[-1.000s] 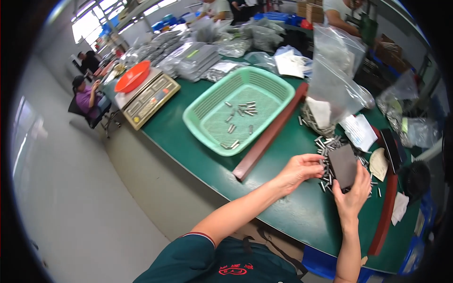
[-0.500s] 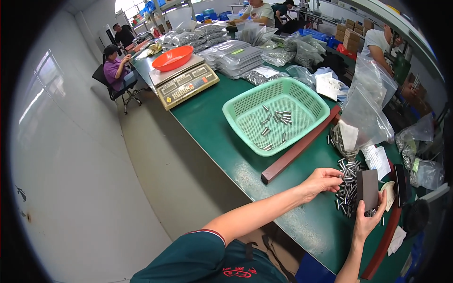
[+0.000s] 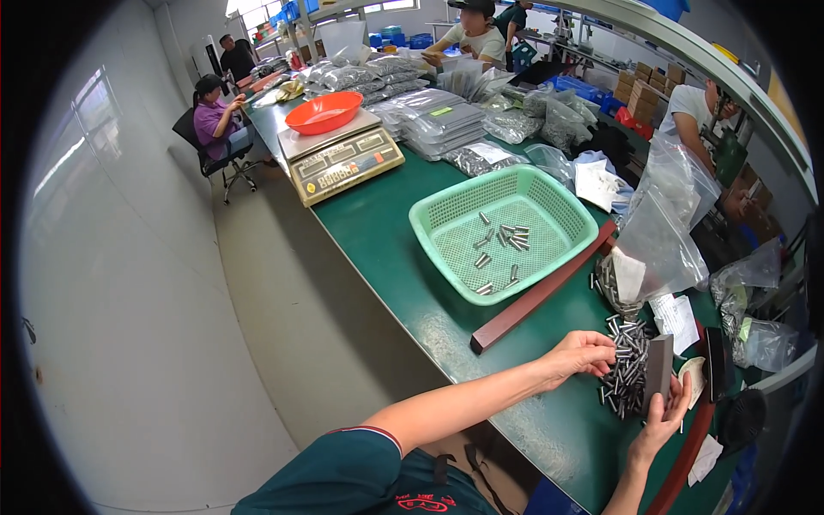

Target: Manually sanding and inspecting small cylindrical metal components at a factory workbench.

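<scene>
A heap of small silver metal pins [image 3: 627, 371] is lying on the green tabletop [image 3: 386, 232] at about 4 o'clock in the head view, near the table's front edge. The left hand [image 3: 587, 352] is reaching in from 8 o'clock of the heap, its fingertips drawn together and touching the pins at the heap's upper left edge; whether a pin is pinched between them cannot be told. The right hand [image 3: 665, 419] is sitting at 5 o'clock of the heap, its fingers closed around the lower end of a dark grey rectangular block [image 3: 659, 370], which is standing upright against the heap's right side.

At 11 o'clock of the heap, a long reddish-brown bar [image 3: 542, 288] is lying diagonally across the tabletop. Just beyond it, a light green perforated plastic basket [image 3: 502, 233] is holding a scatter of similar pins. A clear plastic bag [image 3: 666, 233] is standing at 12 o'clock of the heap, with white paper slips [image 3: 675, 319] beside it. Farther off at 10 o'clock, a beige electronic weighing scale [image 3: 345, 160] is carrying a shallow red plastic tray [image 3: 324, 112]. Other people are sitting and standing at the table's far end.
</scene>
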The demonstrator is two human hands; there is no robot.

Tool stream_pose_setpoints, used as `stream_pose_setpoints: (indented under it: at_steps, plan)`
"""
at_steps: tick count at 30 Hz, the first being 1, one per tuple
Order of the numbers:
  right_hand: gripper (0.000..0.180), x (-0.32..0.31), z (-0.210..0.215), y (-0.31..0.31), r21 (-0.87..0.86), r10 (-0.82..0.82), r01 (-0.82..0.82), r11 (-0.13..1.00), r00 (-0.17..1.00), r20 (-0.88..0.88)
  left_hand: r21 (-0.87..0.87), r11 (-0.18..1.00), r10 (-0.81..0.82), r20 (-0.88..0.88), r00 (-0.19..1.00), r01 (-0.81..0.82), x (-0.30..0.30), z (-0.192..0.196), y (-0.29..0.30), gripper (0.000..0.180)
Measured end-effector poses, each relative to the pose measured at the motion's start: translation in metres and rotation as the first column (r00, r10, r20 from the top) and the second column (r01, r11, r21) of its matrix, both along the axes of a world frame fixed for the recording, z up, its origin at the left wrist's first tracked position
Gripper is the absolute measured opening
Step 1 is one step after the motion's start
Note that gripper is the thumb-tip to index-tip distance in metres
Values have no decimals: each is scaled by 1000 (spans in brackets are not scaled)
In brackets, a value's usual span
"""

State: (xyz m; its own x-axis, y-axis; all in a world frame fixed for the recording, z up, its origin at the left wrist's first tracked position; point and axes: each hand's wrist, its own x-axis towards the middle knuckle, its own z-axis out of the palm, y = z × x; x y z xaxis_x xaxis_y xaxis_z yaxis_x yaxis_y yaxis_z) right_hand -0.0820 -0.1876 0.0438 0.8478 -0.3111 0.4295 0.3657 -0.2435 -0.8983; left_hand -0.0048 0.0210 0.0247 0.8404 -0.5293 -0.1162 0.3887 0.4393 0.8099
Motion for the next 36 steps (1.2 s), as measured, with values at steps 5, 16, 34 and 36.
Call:
stream_pose_setpoints:
  at_steps: [5, 16, 34, 36]
  plan:
    - [45, -2, 14, -48, 720, 305, -177, 671, 951, -51, -30, 999, -20, 39, 999, 21, 0, -1, -12, 30]
    - [78, 19, 51, -49, 289, 228, -206, 935, 973, -44, -25, 986, -163, 52, 985, 165, 33, 46, -23, 28]
    - [76, 5, 24, -36, -594, 47, 64, 802, 984, 169, -199, 974, -131, -116, 985, 106, 41, 18, 5, 37]
    - [76, 1, 22, -34, -648, 84, 70, 758, 976, 203, -152, 981, -141, -111, 984, 123, 42, 16, 3, 40]
